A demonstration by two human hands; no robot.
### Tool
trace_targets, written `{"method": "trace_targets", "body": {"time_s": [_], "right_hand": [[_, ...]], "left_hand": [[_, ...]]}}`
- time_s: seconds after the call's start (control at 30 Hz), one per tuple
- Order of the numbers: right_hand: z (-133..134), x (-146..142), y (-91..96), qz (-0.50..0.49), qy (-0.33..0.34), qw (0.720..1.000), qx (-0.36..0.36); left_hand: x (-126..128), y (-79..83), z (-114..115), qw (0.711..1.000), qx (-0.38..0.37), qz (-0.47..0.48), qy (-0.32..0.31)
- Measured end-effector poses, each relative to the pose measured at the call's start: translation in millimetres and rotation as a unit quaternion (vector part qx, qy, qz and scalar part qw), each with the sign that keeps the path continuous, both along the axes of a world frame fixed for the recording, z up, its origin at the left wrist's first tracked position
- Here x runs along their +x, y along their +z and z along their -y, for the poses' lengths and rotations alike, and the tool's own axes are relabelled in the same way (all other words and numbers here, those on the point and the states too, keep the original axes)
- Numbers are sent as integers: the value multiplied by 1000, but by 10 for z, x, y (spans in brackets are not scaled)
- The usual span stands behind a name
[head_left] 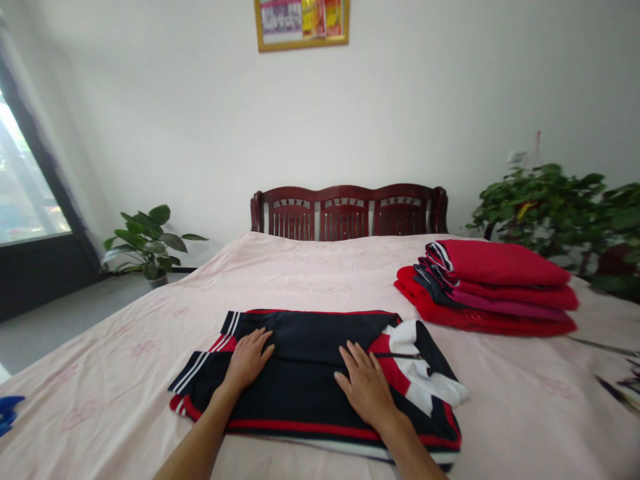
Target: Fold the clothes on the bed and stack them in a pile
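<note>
A navy track jacket point(305, 400) with red and white trim lies folded on the pink sheet in front of me, its sleeves laid across the body. Its striped cuffs point left, and the white and red collar end with a zipper is at the right. Flat on the left part, near the cuffs, rests my left hand point(250, 359), fingers stretched out. My right hand point(366, 387) lies palm down on the right part beside the collar, its fingers spread. Neither hand grips the cloth.
A stack of folded red and dark clothes point(500, 287) sits on the bed point(310, 277) at the right. Dark strap-like items point(620, 393) lie at the right edge, a blue item point(7, 413) at the left. Behind stand a wooden bench back point(345, 212) and potted plants point(150, 243).
</note>
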State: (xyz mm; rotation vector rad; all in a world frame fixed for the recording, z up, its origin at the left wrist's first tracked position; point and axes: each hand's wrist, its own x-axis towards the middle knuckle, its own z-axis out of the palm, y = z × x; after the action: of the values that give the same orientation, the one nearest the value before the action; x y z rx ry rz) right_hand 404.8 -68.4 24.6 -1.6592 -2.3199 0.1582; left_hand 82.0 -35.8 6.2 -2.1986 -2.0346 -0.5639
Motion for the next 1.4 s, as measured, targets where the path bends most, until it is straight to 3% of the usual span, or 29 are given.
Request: {"method": "trace_targets", "body": {"time_s": [0.53, 0.77, 0.87, 0.97, 1.13, 1.4], "right_hand": [[-5, -3, -10, 2, -4, 1000, 2], [-7, 0, -15, 4, -2, 1000, 6], [-14, 0, -8, 7, -1, 1000, 3], [-15, -3, -4, 10, -1, 1000, 0], [-8, -5, -10, 13, -3, 1000, 1], [-20, 2, -33, 16, -2, 1000, 7]], "left_hand": [[-5, -23, -5, 1000, 10, -8, -6], [-17, 49, 68, 998, -31, -49, -33], [-166, 136, 156, 993, -31, -95, -67], [-458, 204, 227, 991, -16, -120, -62], [-927, 212, 242, 991, -51, -71, -101], [-1009, 123, 165, 993, -42, 40, -106]]}}
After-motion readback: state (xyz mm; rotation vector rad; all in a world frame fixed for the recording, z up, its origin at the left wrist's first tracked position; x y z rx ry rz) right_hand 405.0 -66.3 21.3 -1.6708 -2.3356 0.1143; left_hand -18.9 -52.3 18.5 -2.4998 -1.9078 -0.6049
